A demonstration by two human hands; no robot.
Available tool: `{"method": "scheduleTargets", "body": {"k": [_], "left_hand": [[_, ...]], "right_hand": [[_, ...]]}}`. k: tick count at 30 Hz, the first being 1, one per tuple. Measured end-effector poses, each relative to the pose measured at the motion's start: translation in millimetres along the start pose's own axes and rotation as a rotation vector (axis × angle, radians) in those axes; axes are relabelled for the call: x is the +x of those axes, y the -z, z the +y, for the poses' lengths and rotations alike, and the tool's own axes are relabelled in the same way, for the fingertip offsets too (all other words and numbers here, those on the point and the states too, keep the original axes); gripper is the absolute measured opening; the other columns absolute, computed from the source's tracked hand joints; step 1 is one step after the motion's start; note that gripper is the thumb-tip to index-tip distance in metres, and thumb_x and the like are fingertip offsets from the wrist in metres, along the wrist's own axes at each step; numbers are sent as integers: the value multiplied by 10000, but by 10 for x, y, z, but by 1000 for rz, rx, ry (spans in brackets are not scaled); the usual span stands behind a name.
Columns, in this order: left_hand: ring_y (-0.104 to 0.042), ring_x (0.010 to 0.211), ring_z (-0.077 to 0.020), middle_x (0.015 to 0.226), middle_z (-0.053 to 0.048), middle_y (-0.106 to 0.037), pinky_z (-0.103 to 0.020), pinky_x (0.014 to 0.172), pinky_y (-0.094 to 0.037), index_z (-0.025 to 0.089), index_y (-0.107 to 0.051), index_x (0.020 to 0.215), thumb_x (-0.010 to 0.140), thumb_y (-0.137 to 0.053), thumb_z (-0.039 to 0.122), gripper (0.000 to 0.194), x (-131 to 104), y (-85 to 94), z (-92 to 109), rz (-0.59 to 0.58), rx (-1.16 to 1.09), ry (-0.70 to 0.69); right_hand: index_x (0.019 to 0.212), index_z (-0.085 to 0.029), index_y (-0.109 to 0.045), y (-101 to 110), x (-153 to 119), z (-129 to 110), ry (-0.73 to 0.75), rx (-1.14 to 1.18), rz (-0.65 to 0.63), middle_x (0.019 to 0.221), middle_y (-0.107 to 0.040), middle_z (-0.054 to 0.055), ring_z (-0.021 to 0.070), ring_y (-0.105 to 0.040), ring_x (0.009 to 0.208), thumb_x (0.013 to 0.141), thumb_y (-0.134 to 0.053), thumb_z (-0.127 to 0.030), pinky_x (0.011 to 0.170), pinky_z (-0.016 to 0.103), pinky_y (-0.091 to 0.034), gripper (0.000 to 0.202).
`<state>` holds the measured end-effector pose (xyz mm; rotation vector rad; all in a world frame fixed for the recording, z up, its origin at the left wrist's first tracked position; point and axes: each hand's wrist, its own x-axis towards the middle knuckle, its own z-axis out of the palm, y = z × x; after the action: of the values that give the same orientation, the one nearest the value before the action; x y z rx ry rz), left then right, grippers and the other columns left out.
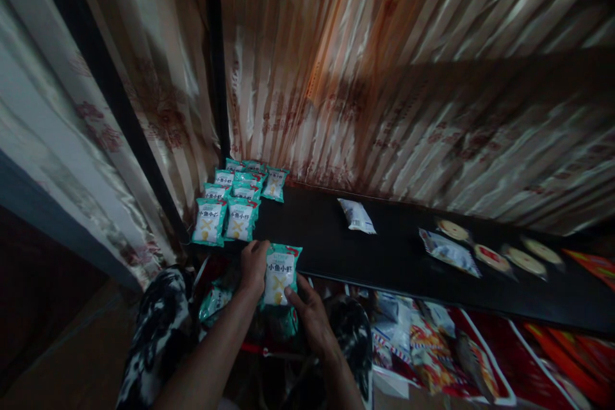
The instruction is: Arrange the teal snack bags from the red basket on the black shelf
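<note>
Between my two hands is a teal-and-white snack bag (280,277), held upright at the front edge of the black shelf. My left hand (254,266) grips its left edge. My right hand (312,312) holds the lower right side, thumb on the front. Part of another teal bag (284,322) shows just below it; I cannot tell whether it is held too. At the shelf's left end stand several matching snack bags (241,218) in rows, with one bag (275,184) behind to the right. A red basket under my hands contains another teal bag (215,300).
Farther right on the black shelf (307,224) lie a white packet (356,215), a second packet (449,252) and several round packaged items (526,261). Red-and-white boxes with mixed snack packets (427,346) stand below. A dark post (216,51) and pleated curtain (384,77) bound the shelf.
</note>
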<state>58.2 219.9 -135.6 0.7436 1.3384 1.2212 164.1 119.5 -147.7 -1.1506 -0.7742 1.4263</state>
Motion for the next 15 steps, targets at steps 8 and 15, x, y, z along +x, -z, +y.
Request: {"method": "scheduleTargets", "body": {"k": [8, 15], "left_hand": [[-334, 474, -74, 480, 89, -358, -220, 474, -280, 193, -437, 532, 566, -546, 309, 163, 117, -68, 9, -24, 10, 20], [-362, 491, -87, 487, 77, -392, -229, 487, -286, 197, -453, 527, 578, -590, 386, 239, 175, -114, -1, -127, 61, 41]], "right_hand": [[1212, -205, -566, 17, 27, 52, -4, 26, 43, 1090, -675, 82, 276, -633, 964, 743, -668, -442, 807, 397, -498, 535], [1110, -192, -632, -2, 44, 16, -14, 14, 149, 1018, -702, 74, 274, -650, 914, 688, -700, -477, 806, 386, -498, 513]]}}
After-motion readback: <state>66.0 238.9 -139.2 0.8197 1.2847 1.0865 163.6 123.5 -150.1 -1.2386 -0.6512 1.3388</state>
